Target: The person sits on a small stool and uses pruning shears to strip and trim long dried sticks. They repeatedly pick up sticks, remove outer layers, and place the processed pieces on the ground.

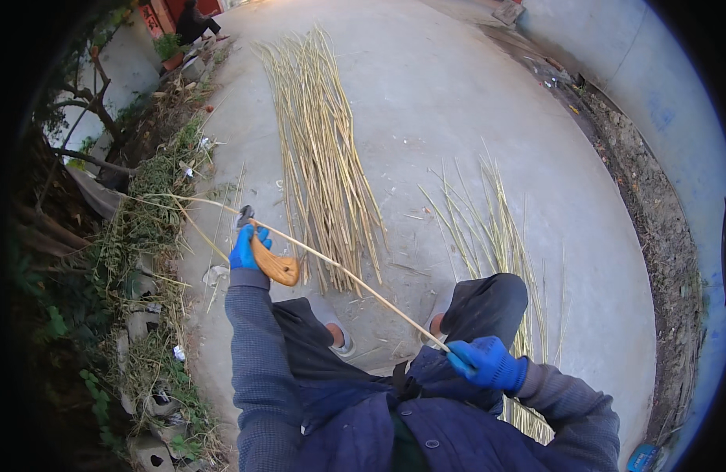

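Note:
My left hand (243, 250), in a blue glove, is closed around a tool with a curved wooden handle (276, 265) and a small dark metal head (246, 214). A long, thin, pale stalk (363, 285) slants across in front of me, passing close against the metal head. Whether the tool's jaws or blade touch the stalk is too small to tell. Over my right thigh, my right hand (488, 364), also blue-gloved, grips the stalk's thicker lower end. The stalk's thin tip reaches past my left hand toward the weeds.
A long bundle of dry stalks (323, 149) lies ahead on the concrete. Greener stalks (492, 228) lie on the right, more (528, 421) beneath my right arm. Weeds and rubble (143, 228) edge the left; a wall (654, 71) bounds the right. A person (194, 22) sits far left.

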